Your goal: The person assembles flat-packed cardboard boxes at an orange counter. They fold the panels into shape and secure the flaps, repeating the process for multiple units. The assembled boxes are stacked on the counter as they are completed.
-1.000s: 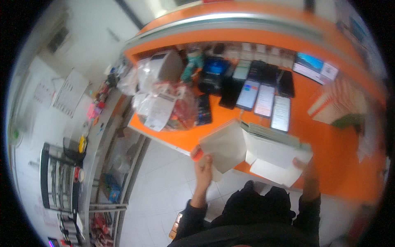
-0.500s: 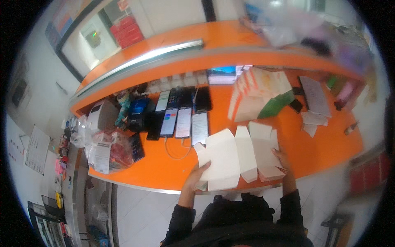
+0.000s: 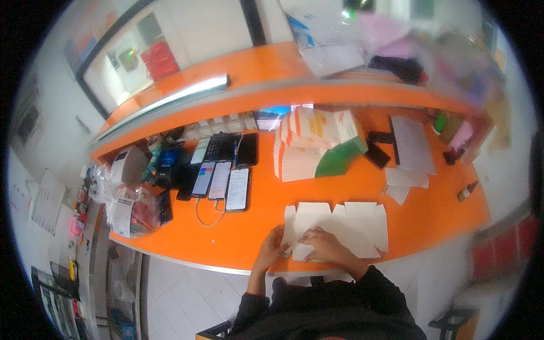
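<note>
A flat, unfolded white cardboard box blank lies on the orange counter near its front edge. My left hand grips the blank's left end. My right hand presses down on its lower left part, fingers spread over the card. Both dark sleeves come up from the lower edge.
A stack of flat orange-and-white box blanks stands behind, with a green piece beside it. Several phones lie in a row at the left, next to bagged packets. Papers and small bottles sit at the right.
The box blank was held up partly folded in both hands; now it lies flat and spread out on the counter, with both hands on its left part. The view has shifted.
</note>
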Available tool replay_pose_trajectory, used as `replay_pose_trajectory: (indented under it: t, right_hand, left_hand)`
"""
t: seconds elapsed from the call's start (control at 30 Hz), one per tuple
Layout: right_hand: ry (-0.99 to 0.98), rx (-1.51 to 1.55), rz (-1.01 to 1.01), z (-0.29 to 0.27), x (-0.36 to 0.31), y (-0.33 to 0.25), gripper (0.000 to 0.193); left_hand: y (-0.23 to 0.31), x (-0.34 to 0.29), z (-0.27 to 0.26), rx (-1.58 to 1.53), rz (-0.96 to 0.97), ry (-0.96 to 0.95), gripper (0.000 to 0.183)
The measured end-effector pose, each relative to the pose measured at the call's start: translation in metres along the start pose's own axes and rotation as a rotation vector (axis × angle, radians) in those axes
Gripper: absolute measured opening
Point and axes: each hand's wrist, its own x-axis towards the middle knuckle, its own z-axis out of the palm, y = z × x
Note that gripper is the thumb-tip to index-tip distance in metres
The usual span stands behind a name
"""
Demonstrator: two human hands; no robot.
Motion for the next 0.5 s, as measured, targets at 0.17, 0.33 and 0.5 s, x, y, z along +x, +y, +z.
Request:
replay_pose_trajectory:
  t: [0.17, 0.33, 0.5]
  right_hand:
    - [-0.002, 0.022, -0.105, 0.007, -0.001, 0.026, 0.045]
    - [0.063, -0.192, -0.224, 0.004, -0.015, 0.009, 0.038]
    - [-0.024, 0.083, -0.260, -0.010, -0.002, 0.028, 0.032]
  left_hand:
    - [-0.040, -0.026, 0.001, -0.283, -0.063, 0.173, 0.034]
    - [-0.043, -0.039, 0.017, -0.463, 0.026, 0.212, 0.034]
    - [-0.041, -0.046, 0.024, -0.289, 0.048, 0.240, 0.045]
